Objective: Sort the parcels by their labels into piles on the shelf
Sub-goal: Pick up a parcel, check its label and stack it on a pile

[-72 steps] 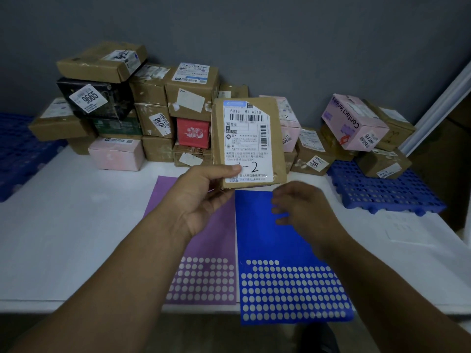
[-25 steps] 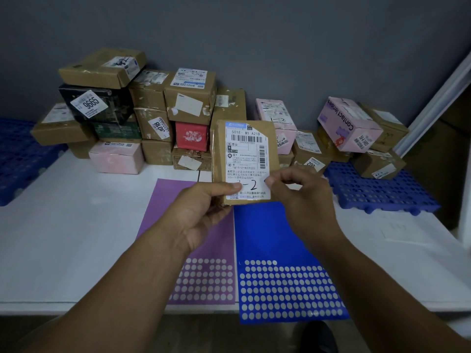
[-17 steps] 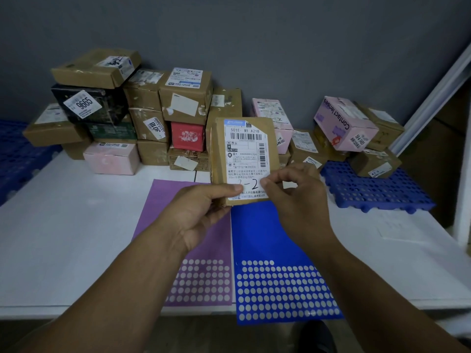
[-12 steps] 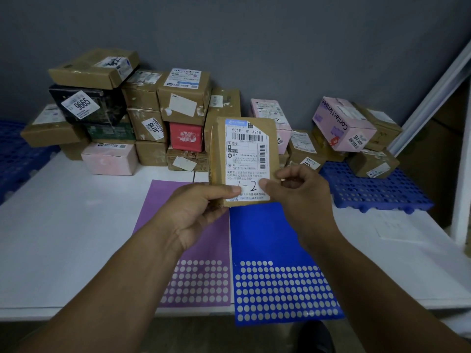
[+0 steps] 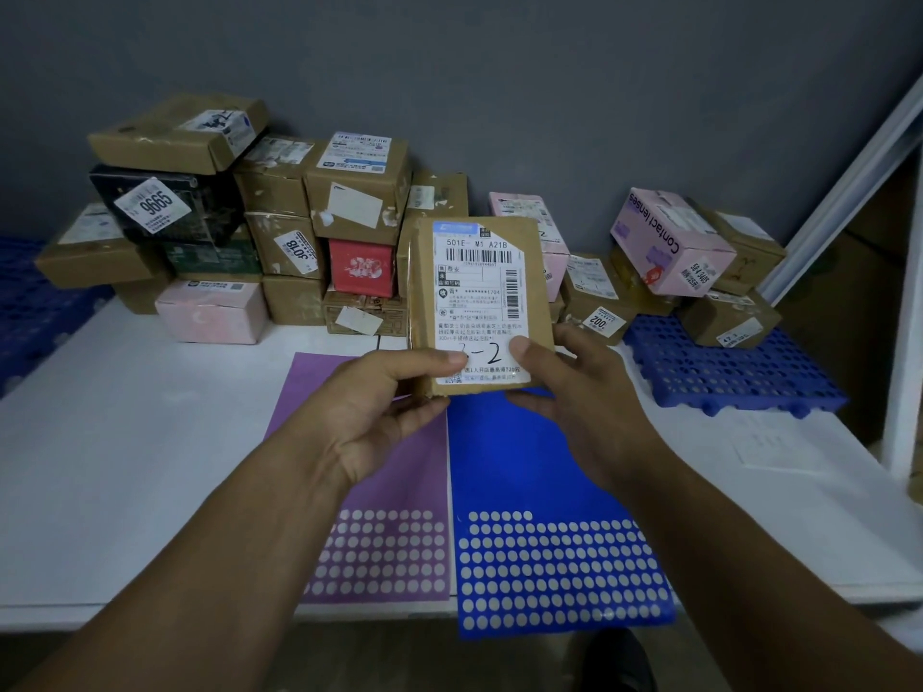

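A flat brown cardboard parcel (image 5: 479,272) stands upright in the air above the white shelf (image 5: 125,442), its white shipping label facing me with "-2" handwritten near the bottom. My left hand (image 5: 379,407) grips its lower left corner, thumb on the label. My right hand (image 5: 574,392) grips the lower right corner, thumb next to the handwritten number. Behind it, a stack of parcels (image 5: 239,232) lines the grey wall on the left, and more parcels (image 5: 669,262) sit at the right.
A purple sticker sheet (image 5: 389,496) and a blue sticker sheet (image 5: 539,521) lie side by side on the shelf below my hands. A blue perforated plastic pallet (image 5: 729,372) sits at the right under some parcels, another (image 5: 25,312) at the far left. A white upright post (image 5: 904,312) stands at the right.
My right hand rose from above the blue sheet to the parcel and took hold of its lower right corner. The parcel was lowered slightly and stays upright in both hands.
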